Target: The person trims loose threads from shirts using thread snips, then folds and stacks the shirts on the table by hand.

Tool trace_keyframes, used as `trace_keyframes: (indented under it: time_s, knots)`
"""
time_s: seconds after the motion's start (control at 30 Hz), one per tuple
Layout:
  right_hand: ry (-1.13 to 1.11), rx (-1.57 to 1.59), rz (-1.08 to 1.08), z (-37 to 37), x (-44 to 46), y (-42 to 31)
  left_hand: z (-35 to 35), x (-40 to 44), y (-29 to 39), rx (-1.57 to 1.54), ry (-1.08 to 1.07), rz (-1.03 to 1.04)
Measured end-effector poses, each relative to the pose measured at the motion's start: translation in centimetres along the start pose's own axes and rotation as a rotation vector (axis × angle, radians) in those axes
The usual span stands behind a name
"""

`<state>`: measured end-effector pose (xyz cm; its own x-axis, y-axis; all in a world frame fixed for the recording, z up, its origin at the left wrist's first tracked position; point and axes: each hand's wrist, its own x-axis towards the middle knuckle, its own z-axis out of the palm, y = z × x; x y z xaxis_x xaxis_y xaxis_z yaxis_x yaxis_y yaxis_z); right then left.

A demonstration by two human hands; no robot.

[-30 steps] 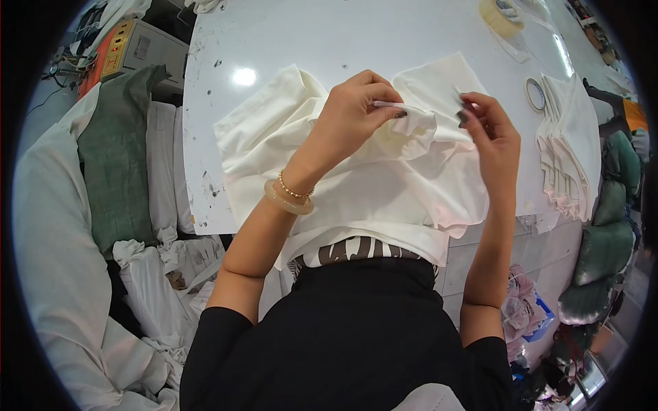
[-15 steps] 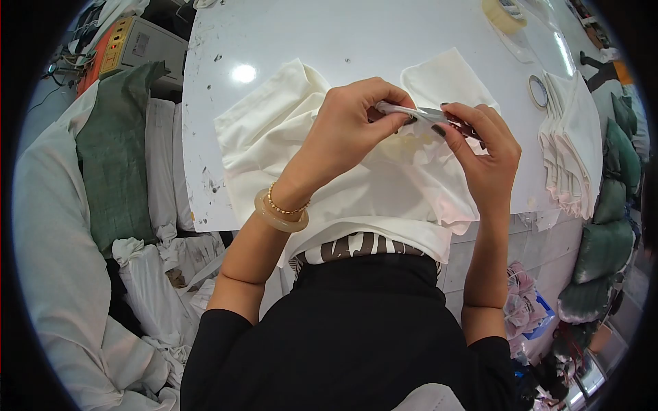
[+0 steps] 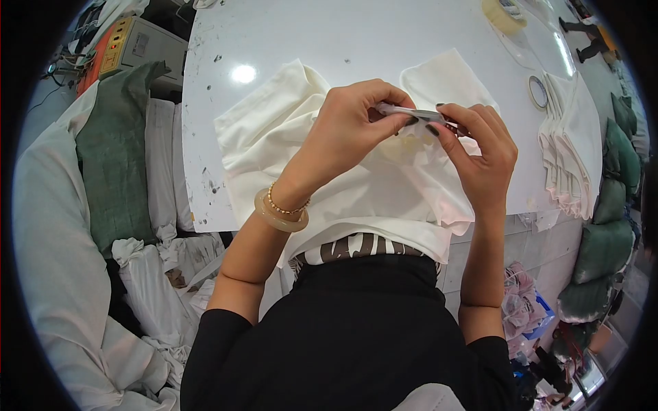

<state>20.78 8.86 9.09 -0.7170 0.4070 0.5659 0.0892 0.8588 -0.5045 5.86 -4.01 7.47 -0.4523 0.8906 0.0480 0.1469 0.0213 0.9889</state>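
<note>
My left hand (image 3: 349, 123) pinches a folded edge of white cloth between thumb and fingers, raised over the table. My right hand (image 3: 483, 154) grips a small bladed tool (image 3: 430, 116) with a silvery blade and dark red handle; its exact kind is unclear. The blade lies against the pinched edge, and its tip is hidden near my left fingers. Below both hands a white garment (image 3: 322, 185) is spread out, its near edge draping over the table's front at my waist. A pale yellowish, translucent patch (image 3: 404, 146) shows under the raised edge.
The white table (image 3: 288, 27) carries a tape roll (image 3: 504, 16) at the back right, another roll (image 3: 538, 92) and a stack of folded white cloth (image 3: 569, 147). Green and white fabric bundles (image 3: 113, 157) stand at left beside a control box (image 3: 147, 51). Dark green sacks (image 3: 603, 250) line the right.
My right hand has shifted slightly left with the bladed tool, so less of the dark handle shows. My left hand stays nearly still. A person's legs at the far right have moved.
</note>
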Motion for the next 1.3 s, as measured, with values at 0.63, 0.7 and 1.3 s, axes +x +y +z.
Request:
trace_keyframes:
  time_s: [0.63, 0.7, 1.3]
  knots:
    - [0.015, -0.019, 0.004, -0.01, -0.18, 0.3, 0.36, 0.27, -0.11, 0.025, -0.005, 0.021]
    - [0.029, 0.005, 0.015, 0.05, -0.19, 0.36, 0.19, 0.25, 0.19, 0.033, -0.008, -0.008]
    - [0.013, 0.025, 0.051, 0.13, -0.44, 0.42, 0.57, 0.42, -0.13, 0.026, -0.011, 0.035]
